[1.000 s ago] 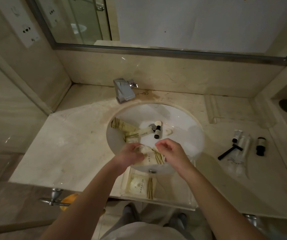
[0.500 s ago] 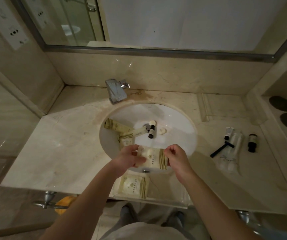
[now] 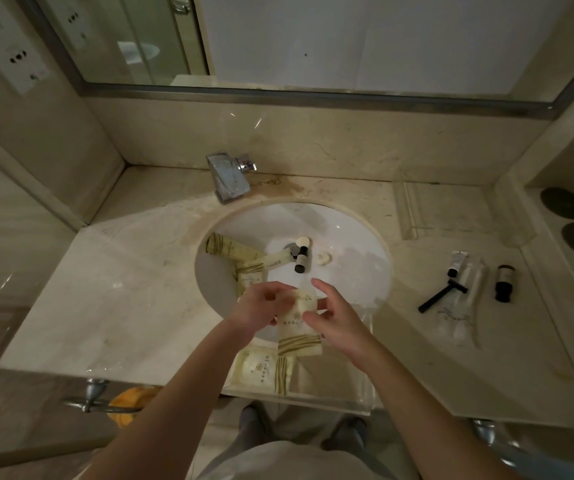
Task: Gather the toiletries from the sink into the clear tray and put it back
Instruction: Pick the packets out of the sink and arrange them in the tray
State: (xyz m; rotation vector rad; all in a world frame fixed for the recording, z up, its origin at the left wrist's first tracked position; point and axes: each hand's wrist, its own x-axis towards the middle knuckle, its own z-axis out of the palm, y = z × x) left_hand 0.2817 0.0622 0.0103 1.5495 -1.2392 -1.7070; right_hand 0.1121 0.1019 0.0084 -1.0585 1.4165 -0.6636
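Over the sink's near rim, my left hand (image 3: 261, 306) and my right hand (image 3: 336, 317) hold a cream packet with green stripes (image 3: 297, 332), hanging upright above the clear tray (image 3: 334, 398). The tray sits on the counter's front edge and holds one striped cream packet (image 3: 265, 370). In the white sink (image 3: 348, 271) lie two more striped packets (image 3: 230, 249), a small dark bottle (image 3: 301, 259) with a cream-capped item by the drain, and a small pale piece (image 3: 323, 259).
The faucet (image 3: 228, 176) stands behind the sink. On the counter to the right lie a black razor (image 3: 443, 297), a small tube (image 3: 457, 263), a clear wrapped item (image 3: 465, 306) and a dark bottle (image 3: 504, 283). A towel bar (image 3: 91, 398) juts out at lower left.
The held packet has turned from lying sideways between my hands to hanging upright, and my hands have shifted slightly toward the tray.
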